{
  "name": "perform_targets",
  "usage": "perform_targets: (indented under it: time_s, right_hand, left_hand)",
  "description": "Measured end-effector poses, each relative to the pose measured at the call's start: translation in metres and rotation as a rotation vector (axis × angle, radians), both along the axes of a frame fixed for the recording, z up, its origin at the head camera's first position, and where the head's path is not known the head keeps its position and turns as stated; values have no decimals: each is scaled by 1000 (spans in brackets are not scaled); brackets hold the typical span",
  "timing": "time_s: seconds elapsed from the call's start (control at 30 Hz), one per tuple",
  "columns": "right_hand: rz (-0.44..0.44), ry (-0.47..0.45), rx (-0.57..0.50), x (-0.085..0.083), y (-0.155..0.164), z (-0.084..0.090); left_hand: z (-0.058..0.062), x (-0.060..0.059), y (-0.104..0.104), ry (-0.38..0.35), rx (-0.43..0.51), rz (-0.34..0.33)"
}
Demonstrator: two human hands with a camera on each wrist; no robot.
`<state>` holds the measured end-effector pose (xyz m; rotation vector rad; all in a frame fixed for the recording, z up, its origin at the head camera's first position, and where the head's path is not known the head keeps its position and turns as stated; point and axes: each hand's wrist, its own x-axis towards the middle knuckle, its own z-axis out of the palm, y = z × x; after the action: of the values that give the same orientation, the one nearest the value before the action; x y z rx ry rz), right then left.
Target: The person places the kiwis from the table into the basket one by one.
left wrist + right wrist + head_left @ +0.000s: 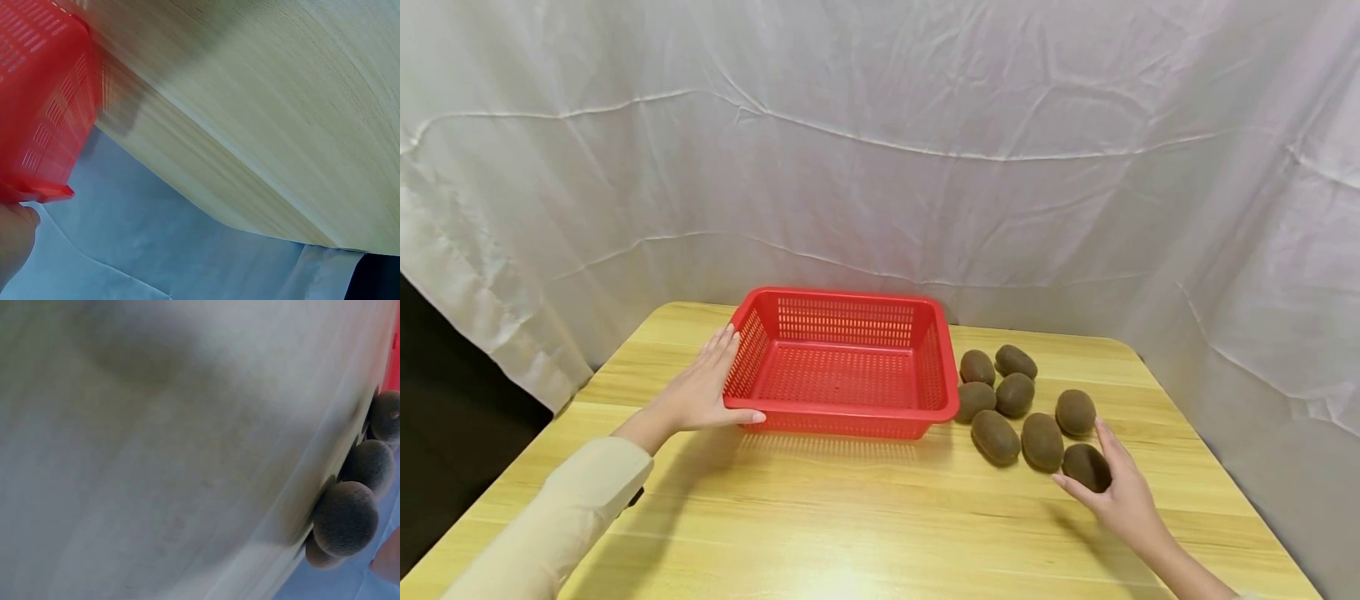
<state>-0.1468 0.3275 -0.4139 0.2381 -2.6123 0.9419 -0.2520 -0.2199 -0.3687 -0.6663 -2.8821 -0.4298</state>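
Note:
A red perforated plastic basket [850,412] stands on the wooden table, with nothing inside it. At its left end, my left hand [700,392] rests with straight fingers along the side rim and the thumb on the front rim. Part of that thumb shows beside the basket's rim in the left wrist view. Several brown fuzzy kiwis lie right of the basket. My right hand [1123,492] is spread around the nearest right kiwi [1086,467], thumb in front and fingers behind. In the right wrist view, a fingertip [389,557] stands apart from the closest kiwi [345,519].
Just behind the right hand's kiwi sits another kiwi [1076,412]. Others cluster against the basket's right end, including a front kiwi [996,437] and a far kiwi [1016,362]. A pale curtain [880,183] hangs behind and beside the wooden table [820,517].

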Motion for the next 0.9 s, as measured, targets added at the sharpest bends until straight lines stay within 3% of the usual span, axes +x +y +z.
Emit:
perform_targets:
  time_s: [0.7, 0.9]
  right_hand:
    - [-157, -155, -72, 14, 14, -19]
    - [-234, -159, -18, 15, 17, -23]
  left_hand:
    - [-2, -6, -1, -12, 13, -28]
    - [-1, -6, -3, -31, 27, -16]
